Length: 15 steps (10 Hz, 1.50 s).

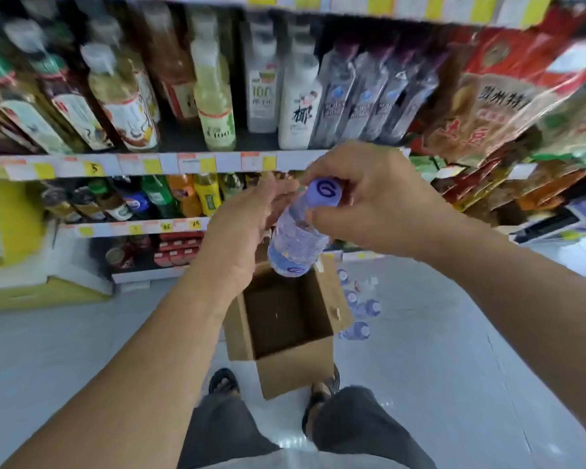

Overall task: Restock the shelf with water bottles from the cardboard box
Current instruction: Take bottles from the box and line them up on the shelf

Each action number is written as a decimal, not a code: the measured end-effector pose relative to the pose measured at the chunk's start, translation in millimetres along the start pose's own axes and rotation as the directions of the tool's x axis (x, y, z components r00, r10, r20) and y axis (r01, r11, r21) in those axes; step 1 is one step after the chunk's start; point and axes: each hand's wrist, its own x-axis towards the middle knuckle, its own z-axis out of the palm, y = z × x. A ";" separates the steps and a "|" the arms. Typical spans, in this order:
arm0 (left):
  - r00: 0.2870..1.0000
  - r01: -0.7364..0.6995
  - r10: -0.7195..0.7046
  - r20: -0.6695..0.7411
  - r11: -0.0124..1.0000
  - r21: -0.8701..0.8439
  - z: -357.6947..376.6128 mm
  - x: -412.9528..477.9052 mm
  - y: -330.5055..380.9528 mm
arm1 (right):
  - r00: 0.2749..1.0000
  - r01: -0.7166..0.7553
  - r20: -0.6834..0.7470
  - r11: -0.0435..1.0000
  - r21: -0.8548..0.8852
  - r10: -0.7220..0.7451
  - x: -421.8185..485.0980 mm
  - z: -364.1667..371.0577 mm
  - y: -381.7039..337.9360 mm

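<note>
Tall juice bottles and white milk bottles stand in a row at the top, with red snack bags to their right. Below them, yellow price tags run above soda bottles and red cans. Grey shorts and dark sandals show over the pale floor.

Both my arms reach forward. My right grip curls, fingertips pinching; my left grip is nearly straight-fingered, just beside it.

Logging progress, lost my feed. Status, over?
Right hand grips water bottle at the neck; left hand beside it, grip unclear. Bottle above cardboard box, not shelved. Loose bottles on floor right of box.
</note>
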 end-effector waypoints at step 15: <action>0.765 -0.501 0.506 0.398 0.856 -0.124 200.4 -25.1 370.3 | 0.843 0.154 -0.537 0.946 0.287 0.025 55.0 -324.2 -115.6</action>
